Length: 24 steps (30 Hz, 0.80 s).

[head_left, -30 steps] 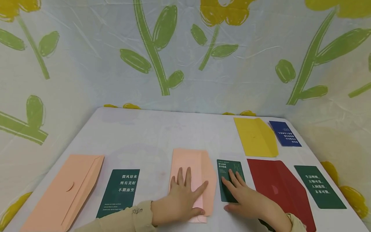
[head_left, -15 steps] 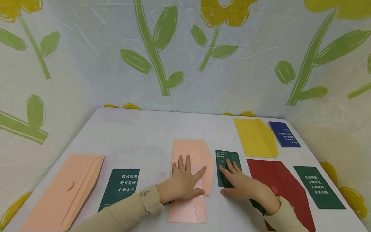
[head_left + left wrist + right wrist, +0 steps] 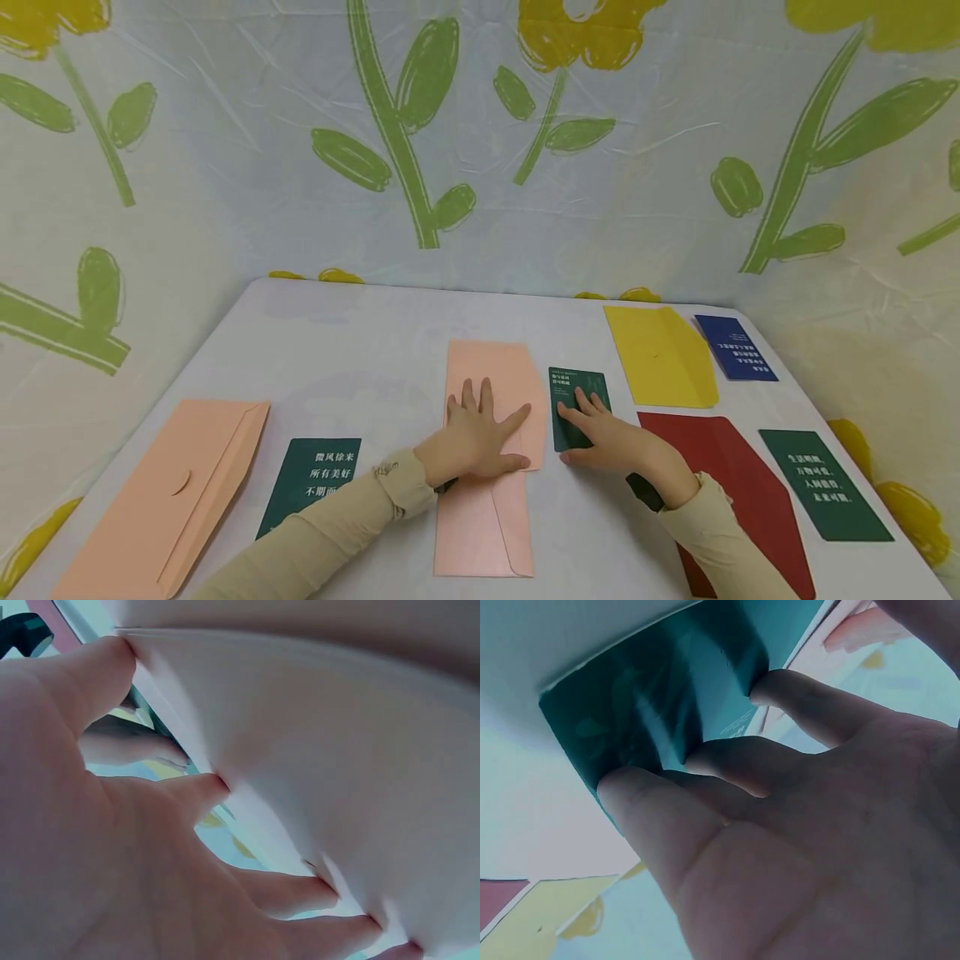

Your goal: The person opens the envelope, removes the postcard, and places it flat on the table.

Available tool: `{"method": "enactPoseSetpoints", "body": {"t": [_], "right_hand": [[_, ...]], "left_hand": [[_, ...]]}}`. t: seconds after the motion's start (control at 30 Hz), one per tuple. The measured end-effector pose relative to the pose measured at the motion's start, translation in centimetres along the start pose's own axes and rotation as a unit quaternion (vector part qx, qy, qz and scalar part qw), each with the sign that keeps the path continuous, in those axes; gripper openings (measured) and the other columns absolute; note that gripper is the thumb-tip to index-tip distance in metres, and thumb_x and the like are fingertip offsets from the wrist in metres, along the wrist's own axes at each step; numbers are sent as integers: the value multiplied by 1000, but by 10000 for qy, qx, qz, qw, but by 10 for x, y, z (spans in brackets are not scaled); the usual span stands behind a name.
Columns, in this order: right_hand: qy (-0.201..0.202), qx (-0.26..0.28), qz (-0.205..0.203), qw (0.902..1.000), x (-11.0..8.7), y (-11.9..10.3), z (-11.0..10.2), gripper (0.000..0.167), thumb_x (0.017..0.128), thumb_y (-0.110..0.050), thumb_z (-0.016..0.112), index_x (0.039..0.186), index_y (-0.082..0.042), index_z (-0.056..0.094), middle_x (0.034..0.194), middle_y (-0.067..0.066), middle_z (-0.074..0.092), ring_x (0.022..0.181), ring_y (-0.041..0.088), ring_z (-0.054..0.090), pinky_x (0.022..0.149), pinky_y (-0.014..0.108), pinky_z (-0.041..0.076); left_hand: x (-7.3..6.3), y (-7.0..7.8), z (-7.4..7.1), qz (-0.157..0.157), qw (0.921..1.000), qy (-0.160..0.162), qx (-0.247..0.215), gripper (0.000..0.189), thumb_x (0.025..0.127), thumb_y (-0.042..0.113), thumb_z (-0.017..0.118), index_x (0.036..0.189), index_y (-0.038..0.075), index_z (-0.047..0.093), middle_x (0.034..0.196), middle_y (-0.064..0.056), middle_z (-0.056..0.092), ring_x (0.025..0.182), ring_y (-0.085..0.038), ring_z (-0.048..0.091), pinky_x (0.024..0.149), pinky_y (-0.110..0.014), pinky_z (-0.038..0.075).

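Note:
My left hand [image 3: 472, 437] lies with spread fingers on a peach-pink envelope [image 3: 487, 358] whose flap is unfolded to the right. In the left wrist view, its fingertips press on the envelope's pale surface [image 3: 330, 742]. A second pink envelope [image 3: 480, 546] shows on the near side, partly covered by the first one and the hand. To the right, my right hand [image 3: 622, 450] rests its outstretched fingertips on a dark green printed card [image 3: 567, 387]. The right wrist view shows these fingers touching the card's face [image 3: 630, 690] without curling round it.
A large peach envelope [image 3: 165, 492] and a green card [image 3: 315, 471] lie at the left. On the right are a red envelope [image 3: 727, 483], another green card [image 3: 825, 483], a yellow envelope [image 3: 652, 354] and a blue card [image 3: 735, 346]. Flower-patterned cloth [image 3: 285, 217] surrounds the white table [image 3: 345, 342].
Both hands have slid away from the body, carrying the upper pink envelope and the green card with them. More of the nearer pink envelope now shows.

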State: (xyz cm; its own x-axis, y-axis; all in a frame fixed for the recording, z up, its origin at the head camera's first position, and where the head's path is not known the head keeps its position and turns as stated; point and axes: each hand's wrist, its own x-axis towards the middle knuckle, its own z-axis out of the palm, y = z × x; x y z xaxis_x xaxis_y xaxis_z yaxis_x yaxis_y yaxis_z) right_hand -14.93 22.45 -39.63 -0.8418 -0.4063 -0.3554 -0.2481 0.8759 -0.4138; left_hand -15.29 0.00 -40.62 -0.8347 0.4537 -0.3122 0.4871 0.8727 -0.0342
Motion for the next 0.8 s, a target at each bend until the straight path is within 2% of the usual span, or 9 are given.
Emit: {"method": "enactPoseSetpoints", "body": {"t": [0.07, 0.53, 0.8], "right_hand": [[-6, -14, -4, 10000, 4, 0, -3, 76, 93, -35, 70, 153, -5, 36, 160, 32, 10, 144, 55, 6, 103, 72, 27], [54, -47, -114, 9999, 26, 3, -13, 71, 96, -30, 66, 152, 0, 34, 158, 34, 8, 144, 56, 5, 106, 71, 23], [115, -62, 92, 9999, 42, 5, -19, 69, 98, -31, 63, 152, -1, 34, 159, 33, 6, 145, 54, 3, 107, 72, 19]], "left_hand": [[2, -1, -4, -37, 10000, -33, -22, 76, 92, 75, 38, 158, 43, 17, 161, -25, 15, 145, -49, 17, 110, -59, 30], [28, -13, -2, -117, 9990, -37, -420, 77, 91, 77, 38, 158, 44, 16, 162, -27, 8, 145, -53, 10, 112, -63, 22], [40, -21, -4, -252, 9978, -46, -611, 77, 90, 78, 38, 157, 45, 16, 162, -27, 5, 146, -52, 6, 113, -64, 18]]}}
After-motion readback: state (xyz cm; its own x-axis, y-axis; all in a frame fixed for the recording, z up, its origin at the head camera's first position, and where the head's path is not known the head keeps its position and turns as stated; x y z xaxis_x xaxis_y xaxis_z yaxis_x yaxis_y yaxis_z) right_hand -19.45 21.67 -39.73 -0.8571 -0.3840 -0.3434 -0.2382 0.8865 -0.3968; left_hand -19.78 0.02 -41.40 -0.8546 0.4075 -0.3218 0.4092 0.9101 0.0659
